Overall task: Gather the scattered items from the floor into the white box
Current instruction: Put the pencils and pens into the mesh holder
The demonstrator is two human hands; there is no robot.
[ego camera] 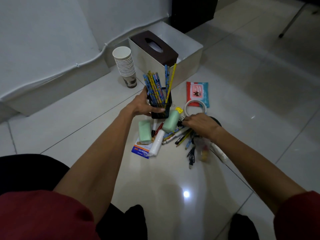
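The black mesh pencil holder (pixel 161 105), packed with pencils, is gripped by the left hand (pixel 141 104) at the pile's far edge, short of the white box (pixel 190 56). The right hand (pixel 199 122) is lowered onto the binder clips (pixel 181 120) beside 2 green cases (pixel 144 130); whether anything is pinched cannot be told.

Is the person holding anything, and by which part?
Left hand grips the black mesh pencil holder by its side. Right hand touches the pile; any hold is hidden.
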